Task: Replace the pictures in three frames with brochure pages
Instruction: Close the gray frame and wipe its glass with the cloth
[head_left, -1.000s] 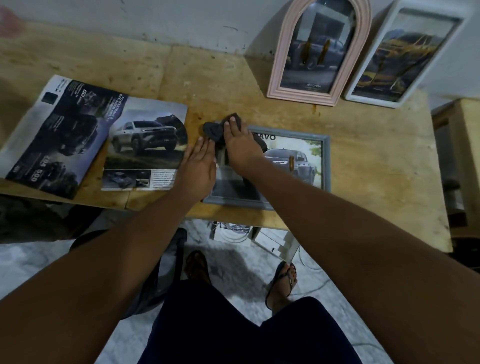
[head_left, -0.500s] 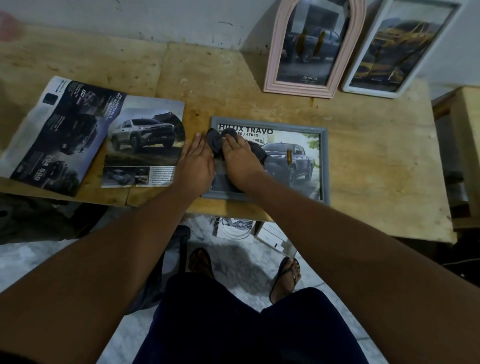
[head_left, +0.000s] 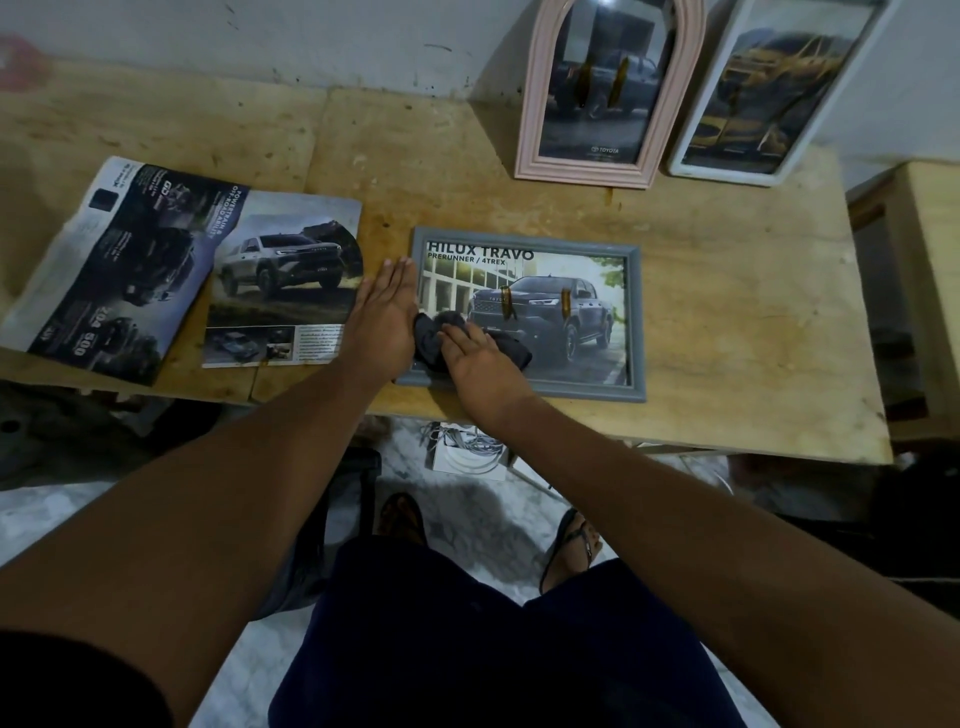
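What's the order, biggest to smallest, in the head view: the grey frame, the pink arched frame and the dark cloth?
1. grey frame
2. pink arched frame, but it is cut off at the top and stands farther back, so this order is unsure
3. dark cloth, partly under the right hand

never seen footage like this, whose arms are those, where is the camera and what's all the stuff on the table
There is no machine here. A person wears one camera on the head, looking down, so both arms are their own. On the wooden table lie car brochure pages at the left and a grey frame holding a truck picture. The left hand lies flat at that frame's left edge. The right hand presses a dark cloth onto its front. A pink arched frame and a white frame stand by the wall.
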